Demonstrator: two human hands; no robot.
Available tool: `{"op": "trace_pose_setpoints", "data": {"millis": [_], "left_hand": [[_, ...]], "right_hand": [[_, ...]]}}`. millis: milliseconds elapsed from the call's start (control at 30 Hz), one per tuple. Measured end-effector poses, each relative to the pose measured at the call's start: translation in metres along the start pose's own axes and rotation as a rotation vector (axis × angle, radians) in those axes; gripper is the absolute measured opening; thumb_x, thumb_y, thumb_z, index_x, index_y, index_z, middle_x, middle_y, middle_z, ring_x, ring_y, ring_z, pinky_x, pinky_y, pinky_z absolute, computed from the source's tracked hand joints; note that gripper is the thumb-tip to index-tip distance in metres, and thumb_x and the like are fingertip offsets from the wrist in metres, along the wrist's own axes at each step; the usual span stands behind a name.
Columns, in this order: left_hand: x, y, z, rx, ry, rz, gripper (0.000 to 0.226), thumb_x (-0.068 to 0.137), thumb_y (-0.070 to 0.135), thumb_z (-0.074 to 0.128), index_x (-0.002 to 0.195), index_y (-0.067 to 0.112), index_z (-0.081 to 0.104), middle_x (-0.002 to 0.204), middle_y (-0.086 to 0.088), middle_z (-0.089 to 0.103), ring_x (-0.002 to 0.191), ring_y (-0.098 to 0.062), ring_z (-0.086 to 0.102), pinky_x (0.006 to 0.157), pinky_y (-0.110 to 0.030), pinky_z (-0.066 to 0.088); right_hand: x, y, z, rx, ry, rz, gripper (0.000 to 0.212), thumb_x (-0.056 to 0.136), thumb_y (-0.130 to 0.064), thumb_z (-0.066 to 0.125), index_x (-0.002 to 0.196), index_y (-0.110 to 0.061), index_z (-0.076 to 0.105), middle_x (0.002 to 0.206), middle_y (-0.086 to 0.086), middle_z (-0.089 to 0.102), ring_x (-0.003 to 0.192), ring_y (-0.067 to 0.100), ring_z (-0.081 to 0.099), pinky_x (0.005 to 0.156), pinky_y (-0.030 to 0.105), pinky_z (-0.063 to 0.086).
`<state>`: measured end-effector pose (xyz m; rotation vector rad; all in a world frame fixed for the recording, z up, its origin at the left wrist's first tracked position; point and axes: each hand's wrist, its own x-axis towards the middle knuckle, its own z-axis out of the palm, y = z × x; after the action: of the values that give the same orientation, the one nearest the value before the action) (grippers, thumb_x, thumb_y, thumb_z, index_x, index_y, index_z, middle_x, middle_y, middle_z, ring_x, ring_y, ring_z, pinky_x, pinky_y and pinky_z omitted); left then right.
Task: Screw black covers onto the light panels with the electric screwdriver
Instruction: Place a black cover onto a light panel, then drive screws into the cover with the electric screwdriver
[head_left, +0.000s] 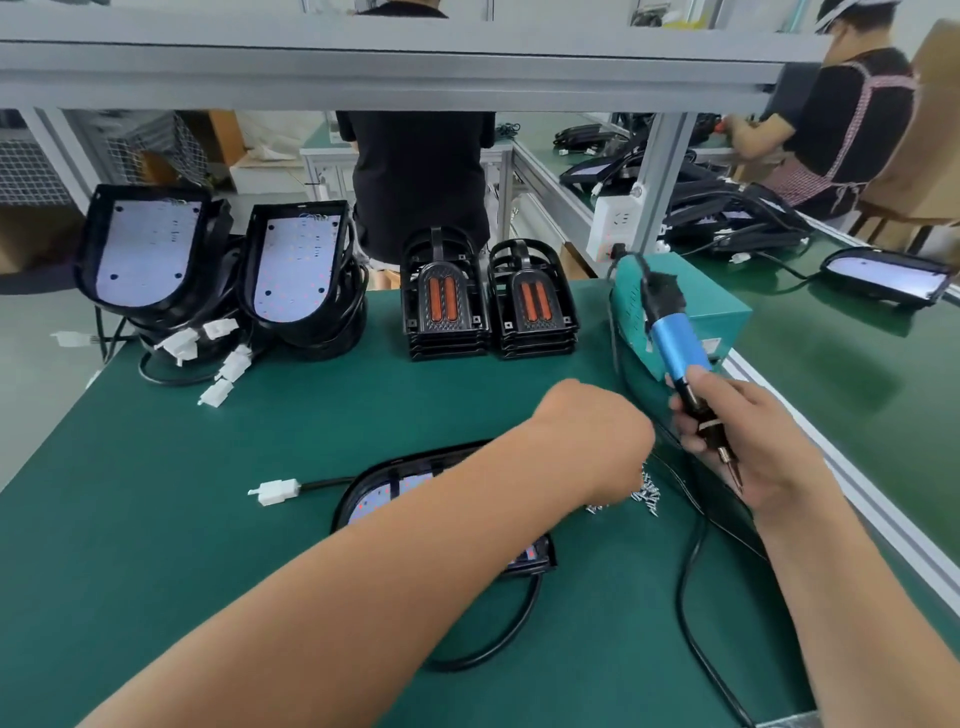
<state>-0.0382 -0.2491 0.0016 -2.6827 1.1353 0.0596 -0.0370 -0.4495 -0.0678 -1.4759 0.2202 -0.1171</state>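
Entry 1, right hand (748, 441): we are gripping the electric screwdriver (680, 348), fingers curling round its black lower barrel. The blue body is tilting up and away from us, and the bit is pointing down past our palm.

Entry 2, left hand (597, 441): it is hovering over a small heap of loose screws (647, 493) just left of the right hand. The back of the hand is facing us and hiding the fingers, so we cannot tell whether they are pinching a screw or hanging wide.

Entry 3, light panel (395, 499): 1 unit is lying flat on the green table (156, 519) under our left forearm, with its pale board facing up. Its black lead is running left to a white connector (275, 491).

Entry 4, black covers (444, 301): 2 stacks are standing side by side at the far middle of the table, with orange strips showing on the top pieces.

Entry 5, spare panels (150, 249): 2 tilted stacks are sitting at the far left, with white plugs trailing below them.

Entry 6, teal box (680, 306): it is sitting at the far right, behind the screwdriver. A black cable (691, 571) is lying on the table beneath our right wrist.
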Motion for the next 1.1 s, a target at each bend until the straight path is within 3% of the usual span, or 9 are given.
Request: {"op": "trace_pose_setpoints", "data": {"millis": [100,267,433,533,833,900,967,1033,1100], "left_hand": [[0.022,0.006,0.006,-0.059,-0.117,-0.037,0.03,0.102,0.05,0.056,0.112,0.024,0.067,0.085,0.003,0.046,0.083,-0.023,0.053,0.055,-0.033,0.034],[0.033,0.002,0.016,-0.211,-0.133,-0.087,0.034,0.101,0.044,0.064,0.122,0.018,0.065,0.103,-0.006,0.048,0.088,-0.029,0.053,0.068,-0.039,0.045],[0.036,0.002,0.022,-0.324,-0.068,-0.096,0.008,0.097,0.017,0.063,0.092,0.011,0.061,0.086,-0.004,0.055,0.083,-0.028,0.057,0.063,-0.036,0.045],[0.037,0.001,0.022,-0.345,-0.07,-0.086,0.024,0.093,0.006,0.058,0.072,0.012,0.047,0.074,-0.004,0.049,0.069,-0.025,0.05,0.058,-0.034,0.041],[0.045,-0.009,0.019,-0.454,-0.146,-0.195,0.03,0.09,-0.009,0.049,0.066,0.008,0.044,0.066,-0.006,0.044,0.057,-0.022,0.041,0.05,-0.031,0.038],[0.046,-0.016,0.019,-0.633,-0.209,-0.242,0.022,0.096,-0.009,0.049,0.083,0.002,0.064,0.079,-0.009,0.067,0.07,-0.028,0.065,0.067,-0.035,0.058],[0.045,-0.023,0.018,-0.866,-0.231,-0.313,0.023,0.102,-0.003,0.052,0.112,-0.003,0.072,0.104,-0.014,0.078,0.087,-0.027,0.076,0.088,-0.039,0.063],[0.044,-0.028,0.017,-1.083,-0.214,-0.364,0.021,0.103,-0.004,0.052,0.117,-0.008,0.067,0.111,-0.021,0.074,0.08,-0.025,0.069,0.087,-0.039,0.063],[0.042,-0.034,0.014,-1.312,-0.214,-0.396,0.013,0.103,-0.009,0.049,0.104,-0.001,0.059,0.096,-0.022,0.059,0.067,-0.019,0.056,0.07,-0.031,0.058]], "right_hand": [[-0.001,-0.002,-0.001,0.153,-0.004,-0.048,0.037,0.105,-0.036,0.063,0.115,-0.001,0.068,0.089,0.008,0.065,0.066,0.015,0.052,0.049,0.02,0.042],[-0.001,-0.003,0.0,0.217,-0.001,-0.087,0.037,0.109,-0.037,0.058,0.115,-0.002,0.067,0.09,0.006,0.064,0.068,0.014,0.053,0.051,0.019,0.044],[-0.002,-0.005,0.005,0.266,0.011,-0.097,0.033,0.108,-0.038,0.058,0.108,-0.007,0.069,0.09,0.005,0.064,0.066,0.013,0.053,0.051,0.019,0.044],[-0.004,-0.006,0.004,0.283,0.022,-0.099,0.033,0.106,-0.038,0.059,0.11,-0.007,0.068,0.092,0.004,0.065,0.068,0.012,0.054,0.051,0.019,0.044],[-0.005,-0.007,0.005,0.35,0.082,-0.07,0.029,0.108,-0.034,0.057,0.11,-0.007,0.068,0.087,0.003,0.066,0.066,0.013,0.055,0.051,0.019,0.045],[-0.005,-0.007,0.005,0.35,0.092,-0.065,0.029,0.108,-0.034,0.058,0.11,-0.007,0.069,0.087,0.003,0.067,0.066,0.013,0.055,0.051,0.019,0.046],[-0.005,-0.008,0.006,0.345,0.095,-0.061,0.029,0.107,-0.034,0.059,0.111,-0.007,0.069,0.086,0.002,0.068,0.066,0.012,0.056,0.05,0.019,0.046],[-0.005,-0.009,0.007,0.332,0.097,-0.057,0.03,0.108,-0.035,0.059,0.112,-0.007,0.069,0.087,0.001,0.068,0.065,0.011,0.056,0.049,0.018,0.045],[-0.006,-0.009,0.008,0.322,0.094,-0.054,0.031,0.107,-0.036,0.059,0.113,-0.008,0.068,0.087,0.001,0.068,0.065,0.011,0.056,0.049,0.018,0.045]]}}
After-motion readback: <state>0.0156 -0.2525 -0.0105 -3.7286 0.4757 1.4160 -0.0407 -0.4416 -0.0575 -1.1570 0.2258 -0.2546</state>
